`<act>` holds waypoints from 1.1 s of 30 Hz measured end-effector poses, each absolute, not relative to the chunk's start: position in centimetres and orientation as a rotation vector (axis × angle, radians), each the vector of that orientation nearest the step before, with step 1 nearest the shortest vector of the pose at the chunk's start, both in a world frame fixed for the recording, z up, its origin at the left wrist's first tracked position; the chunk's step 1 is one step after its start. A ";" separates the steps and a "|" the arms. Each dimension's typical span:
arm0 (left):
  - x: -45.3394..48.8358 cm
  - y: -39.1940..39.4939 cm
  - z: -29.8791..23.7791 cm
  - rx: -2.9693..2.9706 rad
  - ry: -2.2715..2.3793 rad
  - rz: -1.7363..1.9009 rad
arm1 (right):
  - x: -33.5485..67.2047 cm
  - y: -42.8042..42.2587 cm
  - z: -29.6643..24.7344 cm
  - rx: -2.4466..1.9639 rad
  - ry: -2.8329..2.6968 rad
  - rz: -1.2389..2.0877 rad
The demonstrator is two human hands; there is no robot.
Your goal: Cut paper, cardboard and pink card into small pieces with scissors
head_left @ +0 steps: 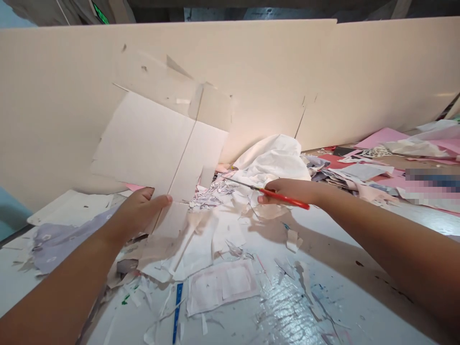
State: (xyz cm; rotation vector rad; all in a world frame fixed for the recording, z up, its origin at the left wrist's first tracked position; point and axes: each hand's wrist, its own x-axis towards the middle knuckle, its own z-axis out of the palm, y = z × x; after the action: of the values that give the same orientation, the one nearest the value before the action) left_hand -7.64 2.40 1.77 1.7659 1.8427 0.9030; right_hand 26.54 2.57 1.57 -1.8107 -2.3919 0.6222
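Bare forearms, left (61, 287) and right (391, 254), fill the bottom corners of my feed, closest to the lens. Beyond them I see a long cream cardboard panel (323, 81) across 12 o'clock, standing behind a white paint-spattered table (345, 258). At 11 o'clock, a creased white-faced cardboard sheet (151, 143) is held up in front of the panel. The left hand (142, 211) pinches its lower edge, thumb and fingers closed on it. At 1 o'clock, the right hand (291, 191) is curled shut around red-handled scissors (283, 196), whose slim blades look closed and point toward 10 o'clock, near the sheet's lower right edge. Crumpled white paper (269, 158) sits at 12 o'clock, pink sheets (381, 138) lie at 2 o'clock, torn paper scraps (201, 249) litter the table, and a thin blue ruler (177, 311) lies at 6 o'clock.
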 end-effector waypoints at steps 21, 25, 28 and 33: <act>-0.6 -1.9 -0.5 1.342 1.329 0.736 | 19.2 -0.7 -1.4 -0.775 -1.254 1.409; -0.5 -1.8 -0.5 1.129 1.201 0.648 | 19.2 -1.0 -1.6 -0.747 -1.256 1.419; -0.2 -1.9 -0.6 1.111 1.168 0.702 | 19.1 -1.2 -1.6 -0.706 -1.236 1.462; 0.7 -2.7 -0.5 1.105 1.230 0.791 | 19.2 -1.3 -1.5 -0.693 -1.247 1.471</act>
State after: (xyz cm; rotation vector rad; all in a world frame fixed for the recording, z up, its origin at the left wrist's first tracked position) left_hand 0.66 -2.70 -0.51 1.1054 1.2302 0.7907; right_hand 19.19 -1.32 -1.46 -0.6933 -1.2468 1.4708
